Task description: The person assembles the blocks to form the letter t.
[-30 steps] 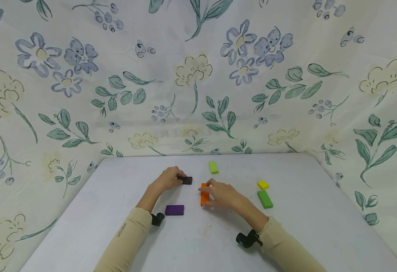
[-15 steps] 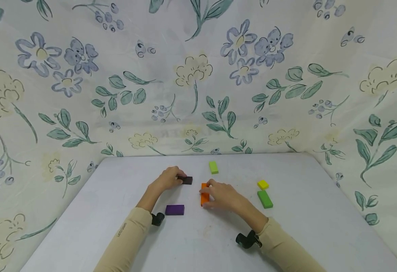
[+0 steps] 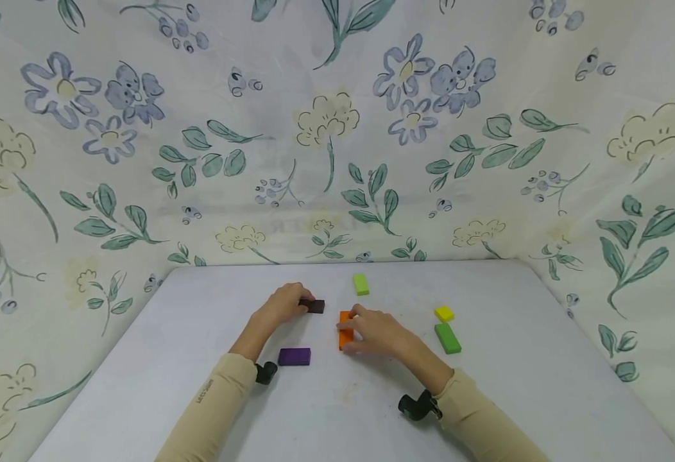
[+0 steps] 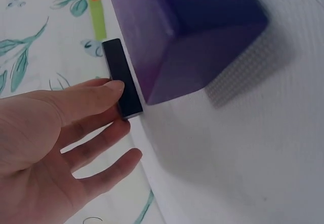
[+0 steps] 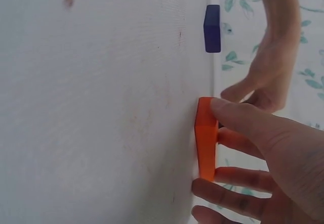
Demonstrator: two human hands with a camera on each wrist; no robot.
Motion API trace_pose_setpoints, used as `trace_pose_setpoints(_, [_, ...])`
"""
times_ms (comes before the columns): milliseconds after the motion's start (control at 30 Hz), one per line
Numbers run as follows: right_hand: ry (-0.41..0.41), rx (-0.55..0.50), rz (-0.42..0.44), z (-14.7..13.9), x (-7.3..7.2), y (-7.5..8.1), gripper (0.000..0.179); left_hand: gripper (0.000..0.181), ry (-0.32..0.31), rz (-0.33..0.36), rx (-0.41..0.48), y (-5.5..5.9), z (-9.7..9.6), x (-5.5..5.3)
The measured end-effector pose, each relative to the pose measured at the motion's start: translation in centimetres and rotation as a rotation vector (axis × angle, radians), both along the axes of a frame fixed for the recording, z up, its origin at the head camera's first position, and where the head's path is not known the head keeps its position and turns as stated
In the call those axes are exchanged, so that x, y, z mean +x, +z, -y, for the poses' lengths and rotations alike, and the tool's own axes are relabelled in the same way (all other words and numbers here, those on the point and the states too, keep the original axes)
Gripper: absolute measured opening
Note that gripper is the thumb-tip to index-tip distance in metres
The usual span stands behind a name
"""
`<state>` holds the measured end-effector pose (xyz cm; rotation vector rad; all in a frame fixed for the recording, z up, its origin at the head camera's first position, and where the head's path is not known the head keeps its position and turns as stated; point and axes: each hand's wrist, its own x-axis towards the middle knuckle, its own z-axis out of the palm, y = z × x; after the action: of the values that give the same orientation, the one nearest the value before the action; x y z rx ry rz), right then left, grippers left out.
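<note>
At the lower left of the frame, a tan sleeve (image 3: 213,410) bears small dark lettering (image 3: 204,391) too tiny to read, beside a black wrist camera (image 3: 265,373). Left of centre, the person's left hand (image 3: 278,305) pinches a black rectangular block (image 3: 316,307) between thumb and fingers. A purple rectangular block (image 3: 294,357) lies below it, nearer the viewer. At centre, an orange rectangular block (image 3: 346,335) sits on the white table (image 3: 337,410), gripped by the thumb and fingers of the right hand (image 3: 376,330); a lime-green rectangular block (image 3: 360,284) lies above, near the table's far edge. Right of centre, a small yellow block (image 3: 444,314) lies just beyond a green rectangular block (image 3: 448,338). Across the top, onlookers see a floral-patterned backdrop (image 3: 328,122); faint letters (image 3: 287,227) low on it cannot be read with certainty.
</note>
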<state>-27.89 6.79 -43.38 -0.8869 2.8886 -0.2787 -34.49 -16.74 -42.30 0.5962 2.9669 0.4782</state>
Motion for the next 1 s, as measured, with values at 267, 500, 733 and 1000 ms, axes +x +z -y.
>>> trace_pose_setpoints(267, [-0.007, -0.029, 0.026, -0.04, 0.00, -0.20, 0.049, 0.028, -0.016, -0.065, -0.052, -0.38, -0.06, 0.33])
trace_pose_setpoints(500, [-0.019, -0.042, 0.043, -0.06, -0.04, -0.38, 0.049, 0.030, -0.035, -0.065, -0.072, -0.18, -0.07, 0.47])
trace_pose_setpoints(733, [-0.016, -0.038, 0.031, -0.04, -0.04, -0.47, 0.048, 0.032, -0.046, -0.044, -0.080, 0.10, -0.09, 0.37])
trace_pose_setpoints(1000, [-0.010, -0.044, 0.028, -0.14, -0.04, -0.43, 0.048, 0.032, -0.059, -0.063, -0.078, 0.00, -0.15, 0.40])
